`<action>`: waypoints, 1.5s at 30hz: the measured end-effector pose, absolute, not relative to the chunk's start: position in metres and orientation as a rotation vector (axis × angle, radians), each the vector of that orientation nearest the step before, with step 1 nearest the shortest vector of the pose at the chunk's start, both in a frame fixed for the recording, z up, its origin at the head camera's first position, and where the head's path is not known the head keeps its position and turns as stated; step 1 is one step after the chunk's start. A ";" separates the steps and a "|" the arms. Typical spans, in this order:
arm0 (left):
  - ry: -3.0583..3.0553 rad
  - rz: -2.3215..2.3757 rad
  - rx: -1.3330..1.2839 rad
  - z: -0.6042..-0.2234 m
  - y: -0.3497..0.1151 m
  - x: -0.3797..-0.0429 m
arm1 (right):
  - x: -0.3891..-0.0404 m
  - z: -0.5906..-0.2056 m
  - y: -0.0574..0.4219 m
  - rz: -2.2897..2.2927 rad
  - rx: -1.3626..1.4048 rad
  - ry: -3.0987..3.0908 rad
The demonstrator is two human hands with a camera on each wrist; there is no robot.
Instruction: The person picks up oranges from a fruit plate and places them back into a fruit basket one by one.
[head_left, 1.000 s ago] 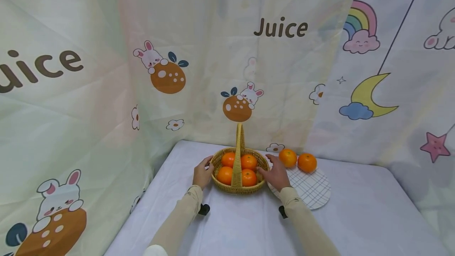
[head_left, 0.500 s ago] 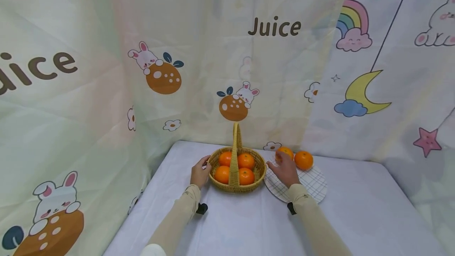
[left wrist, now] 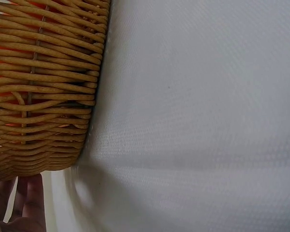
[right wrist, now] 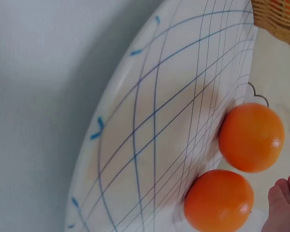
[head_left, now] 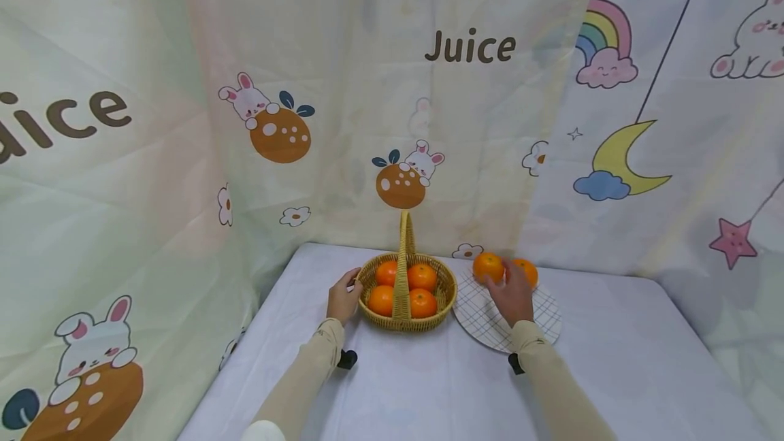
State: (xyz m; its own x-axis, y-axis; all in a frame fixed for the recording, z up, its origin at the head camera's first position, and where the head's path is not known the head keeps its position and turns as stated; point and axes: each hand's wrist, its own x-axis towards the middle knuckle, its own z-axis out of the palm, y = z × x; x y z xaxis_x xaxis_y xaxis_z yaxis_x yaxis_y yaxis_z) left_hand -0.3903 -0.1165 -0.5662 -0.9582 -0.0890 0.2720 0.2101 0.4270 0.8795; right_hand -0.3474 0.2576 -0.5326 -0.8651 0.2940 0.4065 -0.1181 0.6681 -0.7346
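Note:
A woven wicker basket (head_left: 401,324) with a tall handle stands on the table and holds several oranges (head_left: 422,278). My left hand (head_left: 344,295) is at its left side; in the left wrist view the fingers (left wrist: 34,198) lie against the outside of the basket wall (left wrist: 43,116). Over the round white plate (head_left: 480,312) with a line grid, my right hand (head_left: 516,297) reaches with spread fingers and holds nothing. One orange (head_left: 488,267) lies just left of its fingertips. Another orange (head_left: 527,272) is partly hidden behind the hand. Both oranges (right wrist: 220,200) show fully or nearly so in the right wrist view.
A white cloth covers the table (head_left: 422,386). Printed fabric walls (head_left: 343,175) rise right behind the basket and plate. The plate's left edge lies close to the basket's right side.
My right hand has left the basket's right side and moved right, over the plate to the two oranges. My left hand has stayed at the basket. The head view has shifted slightly.

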 end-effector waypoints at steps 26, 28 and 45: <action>-2.356 -1.509 -0.141 -0.572 -0.120 -0.393 | -0.364 -0.541 0.306 1.204 -0.426 -2.511; -2.345 -1.524 -0.147 -0.572 -0.120 -0.392 | -0.366 -0.541 0.308 1.208 -0.423 -2.531; -2.383 -1.541 -0.116 -0.573 -0.118 -0.393 | -0.388 -0.555 0.327 1.023 -0.367 -2.654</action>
